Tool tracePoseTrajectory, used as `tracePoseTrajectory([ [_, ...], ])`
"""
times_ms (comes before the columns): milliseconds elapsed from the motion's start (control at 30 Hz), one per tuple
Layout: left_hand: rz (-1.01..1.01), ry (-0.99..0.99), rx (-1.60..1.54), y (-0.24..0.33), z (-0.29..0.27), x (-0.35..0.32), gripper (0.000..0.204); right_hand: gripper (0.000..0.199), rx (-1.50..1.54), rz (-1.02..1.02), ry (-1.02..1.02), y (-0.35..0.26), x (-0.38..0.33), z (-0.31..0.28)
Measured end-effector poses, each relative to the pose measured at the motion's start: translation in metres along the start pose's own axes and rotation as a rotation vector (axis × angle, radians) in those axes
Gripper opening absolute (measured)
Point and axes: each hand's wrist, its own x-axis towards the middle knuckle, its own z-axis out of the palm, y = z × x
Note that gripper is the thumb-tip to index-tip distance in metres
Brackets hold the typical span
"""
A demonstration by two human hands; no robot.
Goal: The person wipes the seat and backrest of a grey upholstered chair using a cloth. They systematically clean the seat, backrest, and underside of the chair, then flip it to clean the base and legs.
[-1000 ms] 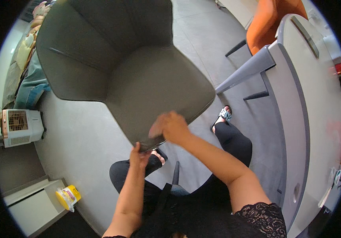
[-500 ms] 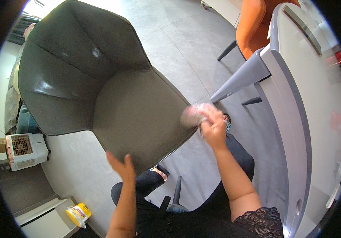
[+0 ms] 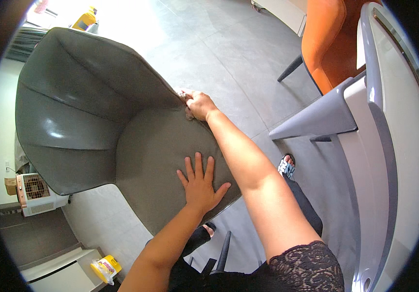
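Note:
A dark grey padded chair [image 3: 146, 151] fills the middle and left, its seat toward me and its ribbed shell back to the left. My left hand [image 3: 200, 189] lies flat on the seat near its front edge, fingers spread, holding nothing. Stretched to the far side of the chair, my right hand [image 3: 201, 106] is closed round a crumpled pale cloth [image 3: 189, 114]. The cloth touches the chair's edge where the seat meets the back. Part of the cloth is hidden by my fingers.
At the right stands a white table [image 3: 404, 107] with a grey rim and a thick slanted leg [image 3: 316, 114]. Behind it is an orange chair [image 3: 324, 44]. An air cooler [image 3: 44, 197] stands at the left; a yellow-lidded tub [image 3: 106, 268] sits on a low white cabinet [image 3: 68, 275].
My right hand has carried the cloth from the seat's front right corner to its far side edge. My left hand has come down onto the seat, further right. The view has shifted a little.

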Motion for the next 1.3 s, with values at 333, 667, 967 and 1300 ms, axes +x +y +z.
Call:
tracePoseTrajectory([
  [333, -0.035, -0.072, 0.039, -0.007, 0.003, -0.002, 0.094, 0.043, 0.488, 0.084, -0.197, 0.083, -0.158, -0.041],
  [667, 0.023, 0.021, 0.033, -0.016, 0.014, -0.001, 0.095, 0.044, -0.150, -0.293, -0.225, 0.002, 0.058, 0.008],
  [967, 0.011, 0.051, 0.081, -0.004, 0.007, -0.005, 0.091, 0.040, -0.054, -0.163, 0.162, 0.066, -0.226, -0.039],
  [1300, 0.017, 0.112, 0.048, -0.005, -0.003, -0.013, 0.083, 0.043, 1.153, 0.418, 0.506, 0.111, -0.374, 0.106],
])
